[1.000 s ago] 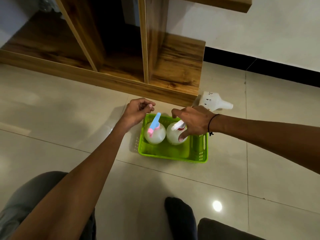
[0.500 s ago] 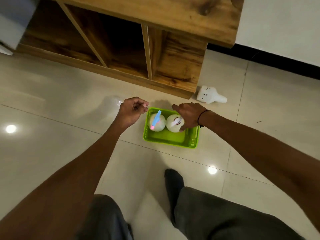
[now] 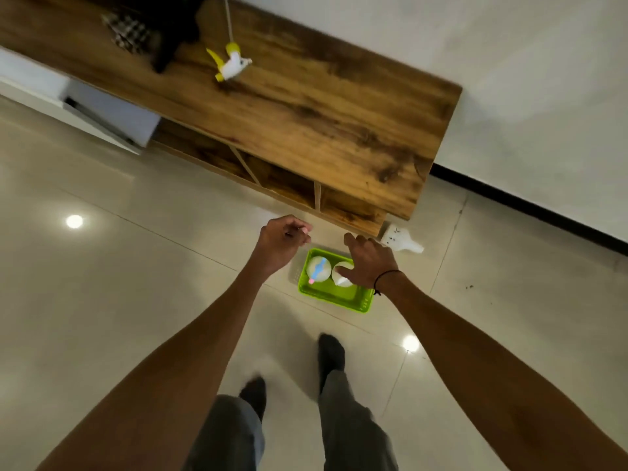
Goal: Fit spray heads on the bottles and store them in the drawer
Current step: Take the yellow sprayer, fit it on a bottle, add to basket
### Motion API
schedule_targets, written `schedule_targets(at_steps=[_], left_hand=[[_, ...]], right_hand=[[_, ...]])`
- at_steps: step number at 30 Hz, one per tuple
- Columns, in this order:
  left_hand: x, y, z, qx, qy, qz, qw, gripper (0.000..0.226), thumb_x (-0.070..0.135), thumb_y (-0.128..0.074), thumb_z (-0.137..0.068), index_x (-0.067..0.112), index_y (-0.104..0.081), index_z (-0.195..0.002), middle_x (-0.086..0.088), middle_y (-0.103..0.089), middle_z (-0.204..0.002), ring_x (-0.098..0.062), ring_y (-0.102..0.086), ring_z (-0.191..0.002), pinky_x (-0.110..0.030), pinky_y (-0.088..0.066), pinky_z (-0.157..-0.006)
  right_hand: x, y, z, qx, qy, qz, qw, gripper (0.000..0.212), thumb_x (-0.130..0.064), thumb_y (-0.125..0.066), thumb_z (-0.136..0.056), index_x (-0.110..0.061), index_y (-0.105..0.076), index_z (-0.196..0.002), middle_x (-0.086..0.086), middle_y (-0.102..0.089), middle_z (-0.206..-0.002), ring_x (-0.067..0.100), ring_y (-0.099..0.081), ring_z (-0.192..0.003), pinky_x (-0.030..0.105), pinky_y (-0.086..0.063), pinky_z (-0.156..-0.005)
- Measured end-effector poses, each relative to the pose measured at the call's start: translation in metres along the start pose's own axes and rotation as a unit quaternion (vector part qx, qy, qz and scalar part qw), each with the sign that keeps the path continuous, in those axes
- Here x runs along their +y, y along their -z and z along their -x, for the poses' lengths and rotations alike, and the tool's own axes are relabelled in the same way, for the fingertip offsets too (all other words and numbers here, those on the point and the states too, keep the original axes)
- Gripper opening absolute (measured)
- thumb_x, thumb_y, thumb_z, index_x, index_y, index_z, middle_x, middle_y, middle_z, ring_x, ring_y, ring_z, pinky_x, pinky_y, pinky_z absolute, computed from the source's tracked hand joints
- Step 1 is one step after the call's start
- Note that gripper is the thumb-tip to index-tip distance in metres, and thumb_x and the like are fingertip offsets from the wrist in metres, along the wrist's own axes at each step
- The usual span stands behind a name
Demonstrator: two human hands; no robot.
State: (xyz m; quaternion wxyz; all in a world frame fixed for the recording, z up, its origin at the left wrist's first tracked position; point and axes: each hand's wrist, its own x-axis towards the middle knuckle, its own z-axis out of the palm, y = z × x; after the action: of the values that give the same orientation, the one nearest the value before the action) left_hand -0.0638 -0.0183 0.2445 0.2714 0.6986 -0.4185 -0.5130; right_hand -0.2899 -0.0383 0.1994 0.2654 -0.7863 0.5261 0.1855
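Note:
A green basket (image 3: 334, 298) sits on the tiled floor in front of a wooden cabinet (image 3: 306, 110). Two round white bottles stand in it. The left bottle (image 3: 317, 268) carries a blue and pink spray head. The right bottle (image 3: 342, 279) is partly hidden under my right hand (image 3: 368, 263), which hovers over it with fingers spread and grips nothing. My left hand (image 3: 283, 239) hangs to the left of the basket, fingers curled in with nothing visible in them. A yellow and white spray head (image 3: 231, 64) lies on the cabinet top.
A white bottle (image 3: 401, 240) lies on its side on the floor by the cabinet's right corner. A white drawer front (image 3: 112, 113) sticks out at the cabinet's left. Open wooden compartments (image 3: 289, 181) face the basket. My legs and feet stand just behind it.
The view has risen and pulled back, so the cabinet top now shows. My right hand has let go of the right bottle's spray head and opened. The left hand stays curled.

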Motion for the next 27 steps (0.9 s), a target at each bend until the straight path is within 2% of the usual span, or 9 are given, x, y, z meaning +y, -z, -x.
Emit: schedule_targets(at_steps=[3,7,11,18,20,22,23,25,27], left_hand=[[0.029,0.025,-0.002,0.025,0.006,0.012,1.0,0.024,0.005,-0.063,-0.1,0.022,-0.077,-0.09,0.001,-0.079,-0.079,-0.019,-0.08,-0.08,-0.038,-0.065,-0.09],[0.049,0.067,-0.017,0.043,0.016,0.024,0.999,0.015,0.007,-0.064,-0.102,0.012,-0.078,-0.098,-0.009,-0.078,-0.085,-0.033,-0.079,-0.092,-0.047,-0.063,-0.095],[0.053,0.102,-0.041,0.061,0.033,0.029,0.997,0.014,0.008,-0.064,-0.103,0.005,-0.077,-0.104,-0.007,-0.078,-0.085,-0.024,-0.078,-0.085,-0.049,-0.063,-0.097],[0.066,0.147,-0.086,0.066,0.07,0.042,0.995,0.015,0.008,-0.064,-0.102,0.004,-0.077,-0.108,-0.015,-0.079,-0.091,-0.038,-0.078,-0.096,-0.052,-0.061,-0.1],[0.072,0.16,-0.106,0.068,0.062,0.015,0.996,0.015,0.009,-0.065,-0.101,0.006,-0.077,-0.11,-0.015,-0.08,-0.1,-0.034,-0.077,-0.098,-0.044,-0.062,-0.097],[0.076,0.172,-0.126,0.076,0.044,-0.044,0.995,0.017,0.008,-0.067,-0.099,0.009,-0.075,-0.114,-0.008,-0.078,-0.105,-0.019,-0.073,-0.093,-0.023,-0.058,-0.084],[0.077,0.178,-0.137,0.075,0.029,-0.042,0.996,0.02,0.004,-0.067,-0.099,0.004,-0.072,-0.118,-0.009,-0.075,-0.108,-0.013,-0.07,-0.091,-0.017,-0.055,-0.079],[0.078,0.188,-0.16,0.077,0.001,-0.001,0.997,0.03,-0.005,-0.066,-0.098,-0.008,-0.062,-0.127,-0.01,-0.066,-0.112,-0.005,-0.066,-0.09,-0.017,-0.056,-0.077],[0.083,0.196,-0.181,0.106,0.0,0.0,0.994,0.041,-0.001,-0.069,-0.097,-0.004,-0.055,-0.136,-0.011,-0.06,-0.122,-0.011,-0.065,-0.103,-0.027,-0.058,-0.086]], right_hand=[[-0.026,0.032,-0.006,0.003,0.003,-0.026,1.0,0.075,-0.066,-0.059,-0.09,-0.021,-0.037,-0.147,0.01,-0.064,-0.128,0.036,-0.063,-0.117,0.046,-0.053,-0.088],[-0.065,0.071,-0.031,0.023,0.023,-0.038,0.999,0.065,-0.062,-0.056,-0.093,-0.019,-0.043,-0.139,0.013,-0.067,-0.12,0.039,-0.068,-0.108,0.042,-0.053,-0.078],[-0.096,0.105,-0.063,0.051,0.029,-0.06,0.996,0.056,-0.064,-0.055,-0.092,-0.021,-0.047,-0.127,0.012,-0.069,-0.111,0.041,-0.07,-0.098,0.043,-0.055,-0.072],[-0.137,0.153,-0.121,0.067,0.023,-0.09,0.993,0.05,-0.063,-0.054,-0.09,-0.023,-0.047,-0.12,0.012,-0.069,-0.109,0.043,-0.069,-0.095,0.045,-0.056,-0.075],[-0.146,0.163,-0.142,0.073,0.019,-0.096,0.992,0.048,-0.062,-0.055,-0.09,-0.024,-0.046,-0.118,0.013,-0.069,-0.109,0.044,-0.068,-0.093,0.042,-0.051,-0.07],[-0.155,0.172,-0.163,0.087,0.017,-0.101,0.991,0.046,-0.06,-0.055,-0.09,-0.025,-0.046,-0.118,0.013,-0.069,-0.108,0.043,-0.068,-0.091,0.04,-0.046,-0.066],[-0.16,0.176,-0.175,0.097,0.015,-0.103,0.99,0.045,-0.059,-0.056,-0.091,-0.025,-0.046,-0.118,0.013,-0.069,-0.108,0.043,-0.068,-0.09,0.04,-0.047,-0.066],[-0.171,0.185,-0.198,0.116,0.015,-0.104,0.988,0.043,-0.055,-0.058,-0.092,-0.025,-0.046,-0.121,0.011,-0.069,-0.111,0.04,-0.068,-0.093,0.042,-0.052,-0.07],[-0.181,0.194,-0.22,0.137,0.025,-0.094,0.986,0.045,-0.052,-0.058,-0.093,-0.023,-0.047,-0.126,0.01,-0.067,-0.117,0.037,-0.067,-0.1,0.045,-0.056,-0.076]])
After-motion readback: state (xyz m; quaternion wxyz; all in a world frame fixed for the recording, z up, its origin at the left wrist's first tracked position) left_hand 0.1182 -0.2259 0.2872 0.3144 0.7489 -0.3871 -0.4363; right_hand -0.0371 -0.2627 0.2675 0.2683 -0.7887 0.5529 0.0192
